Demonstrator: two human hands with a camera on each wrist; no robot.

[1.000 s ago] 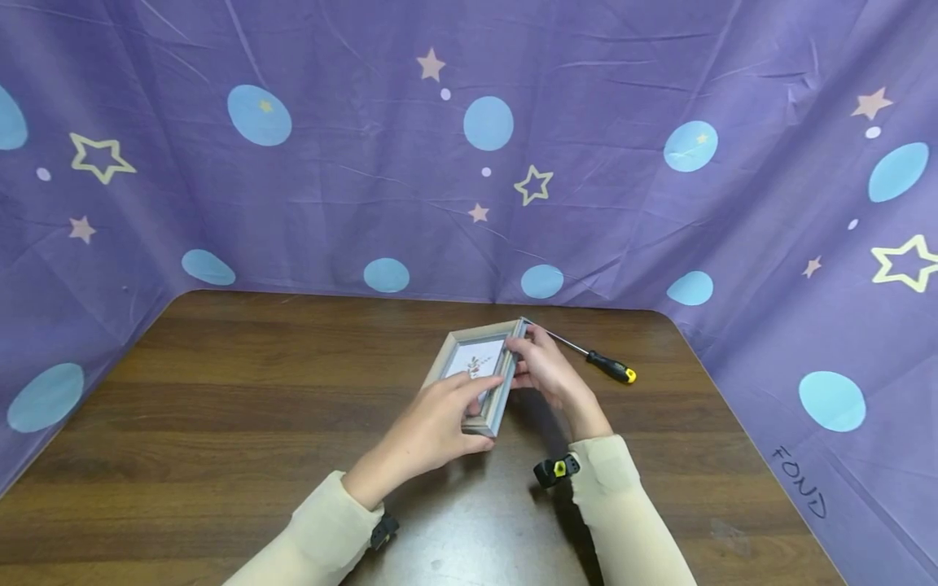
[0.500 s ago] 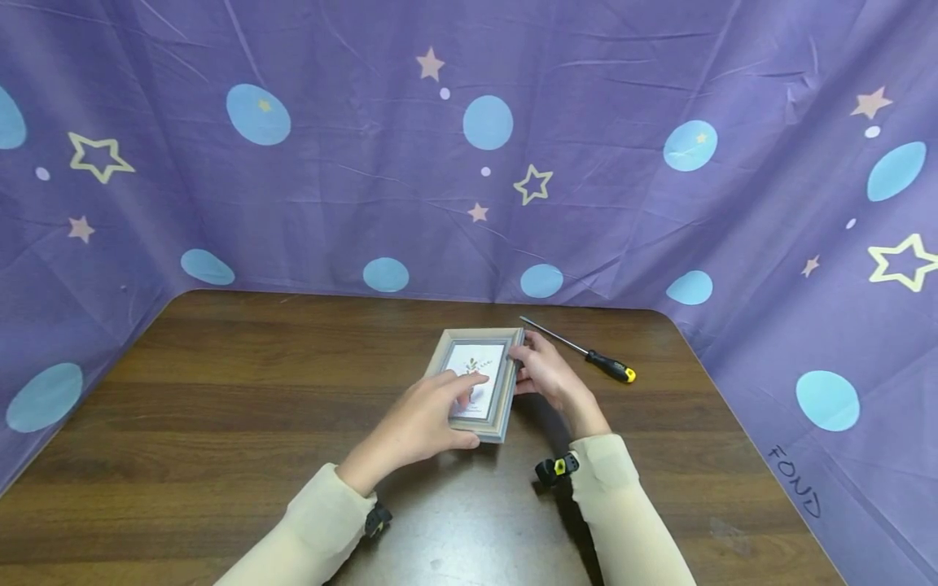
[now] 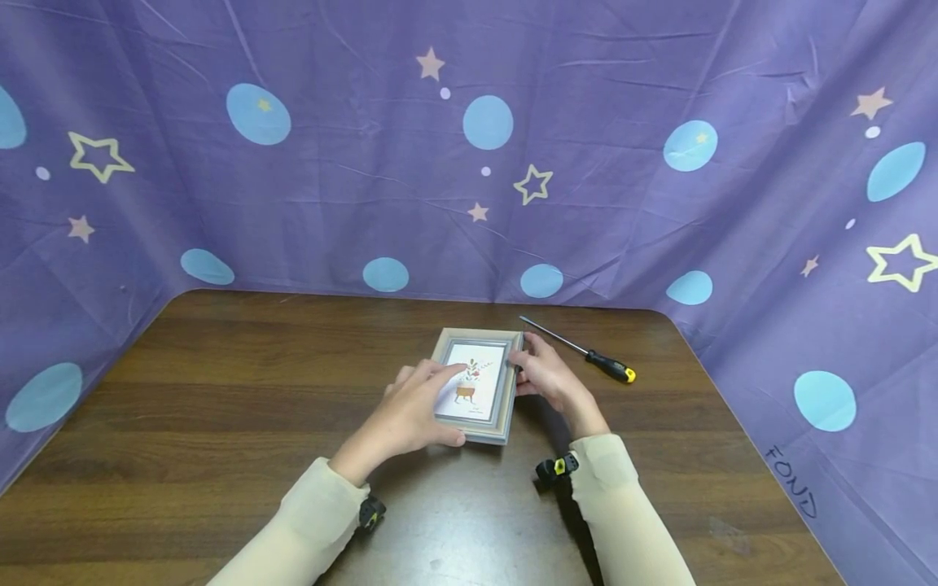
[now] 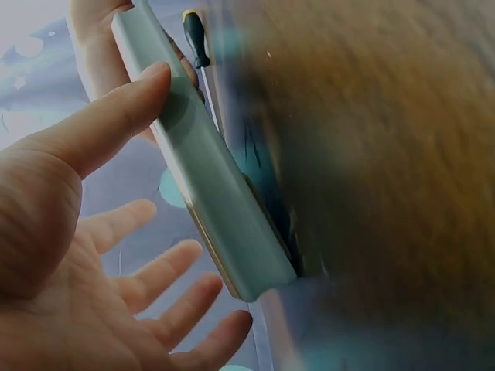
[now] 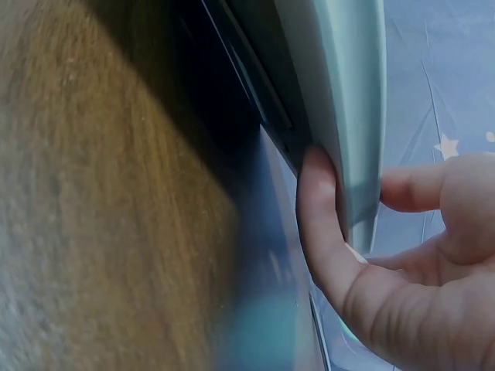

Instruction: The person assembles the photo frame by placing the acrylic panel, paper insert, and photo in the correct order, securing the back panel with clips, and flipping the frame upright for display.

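Note:
A pale picture frame (image 3: pixel 484 336) with a grey-blue edge faces up near the table's middle, holding a plant print (image 3: pixel 476 387). My right hand (image 3: pixel 550 376) grips its right side. In the right wrist view, fingers curl behind the frame (image 5: pixel 352 100) and the thumb is on the opposite side. My left hand (image 3: pixel 410 411) lies over the left part of the frame. In the left wrist view its thumb (image 4: pixel 147 93) touches the frame's edge (image 4: pixel 216 178), while the other fingers (image 4: pixel 178 263) spread out, relaxed. A gap and shadow show beneath the frame.
Behind the right hand, a screwdriver (image 3: pixel 610 366) with a black and yellow handle lies on the brown wooden table (image 3: pixel 256 391). A purple curtain (image 3: pixel 352 163) with stars and blue dots encloses the back and sides.
The picture frame has turned from a tilt to face more upward. My left hand has slid left, uncovering more of the print. The right hand keeps its grip in nearly the same place.

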